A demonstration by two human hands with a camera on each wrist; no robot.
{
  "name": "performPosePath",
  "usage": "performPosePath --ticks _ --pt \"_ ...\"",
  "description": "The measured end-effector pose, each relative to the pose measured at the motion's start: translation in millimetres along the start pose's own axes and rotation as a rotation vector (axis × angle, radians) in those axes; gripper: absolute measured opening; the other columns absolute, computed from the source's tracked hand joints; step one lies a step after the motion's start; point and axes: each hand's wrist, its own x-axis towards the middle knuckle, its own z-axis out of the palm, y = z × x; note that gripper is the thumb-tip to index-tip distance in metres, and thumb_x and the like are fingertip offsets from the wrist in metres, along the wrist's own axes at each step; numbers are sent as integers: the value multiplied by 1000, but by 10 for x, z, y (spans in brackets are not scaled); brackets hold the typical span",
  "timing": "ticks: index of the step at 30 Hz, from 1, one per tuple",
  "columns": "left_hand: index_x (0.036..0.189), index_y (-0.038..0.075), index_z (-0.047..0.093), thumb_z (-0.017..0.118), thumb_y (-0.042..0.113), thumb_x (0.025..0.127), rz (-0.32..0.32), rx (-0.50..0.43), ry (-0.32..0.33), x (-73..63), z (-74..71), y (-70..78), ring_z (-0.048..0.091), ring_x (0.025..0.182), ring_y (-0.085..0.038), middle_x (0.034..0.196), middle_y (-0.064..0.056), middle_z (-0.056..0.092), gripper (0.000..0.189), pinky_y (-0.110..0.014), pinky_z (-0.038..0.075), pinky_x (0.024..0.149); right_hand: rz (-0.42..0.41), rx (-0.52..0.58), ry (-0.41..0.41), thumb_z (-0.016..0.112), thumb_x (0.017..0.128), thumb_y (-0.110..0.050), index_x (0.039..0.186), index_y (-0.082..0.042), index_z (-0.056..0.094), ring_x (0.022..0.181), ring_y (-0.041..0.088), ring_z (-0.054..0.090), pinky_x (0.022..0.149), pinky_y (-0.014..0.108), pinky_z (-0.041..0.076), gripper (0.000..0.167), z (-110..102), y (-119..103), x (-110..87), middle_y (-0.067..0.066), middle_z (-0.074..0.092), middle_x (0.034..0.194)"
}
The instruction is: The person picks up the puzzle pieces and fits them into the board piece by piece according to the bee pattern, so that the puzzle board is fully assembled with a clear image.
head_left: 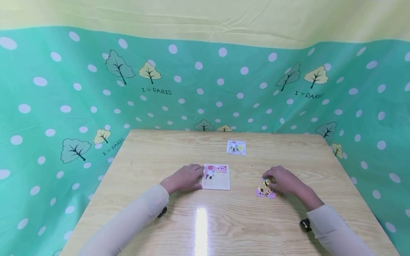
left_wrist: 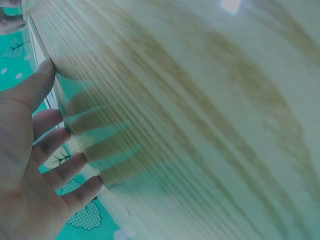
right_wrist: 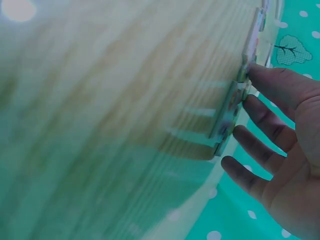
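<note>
A square white puzzle tray lies mid-table with several picture pieces fitted along its top and upper left. My left hand rests at the tray's left edge. The left wrist view shows the left thumb touching that edge, the other fingers spread. To the right is a loose cluster of puzzle pieces, pink and yellow. Over it my right hand reaches down, thumb and fingertips touching pieces. In the right wrist view the right fingers are spread beside the pieces, partly hiding them.
Behind the tray lies a small picture card showing a cartoon. All of it stands on a wood-grain table. A green dotted cloth hangs behind and at both sides. A bright light reflection crosses the table's front.
</note>
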Motion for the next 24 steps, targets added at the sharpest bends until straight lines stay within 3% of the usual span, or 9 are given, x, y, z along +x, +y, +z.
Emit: performPosePath --ticks 15,24 --pt "139 9 58 67 51 95 25 -10 20 -14 -12 9 50 141 -33 152 -15 52 61 -50 46 115 0 16 11 78 85 -14 114 -13 76 101 24 64 91 47 57 29 0 7 12 -1 73 103" --pt "139 9 58 67 50 94 14 -10 21 -9 -12 16 49 141 -32 152 -14 52 61 -48 45 117 -44 61 39 78 84 -13 114 -12 76 101 23 63 91 45 57 30 -75 -131 127 -1 73 103"
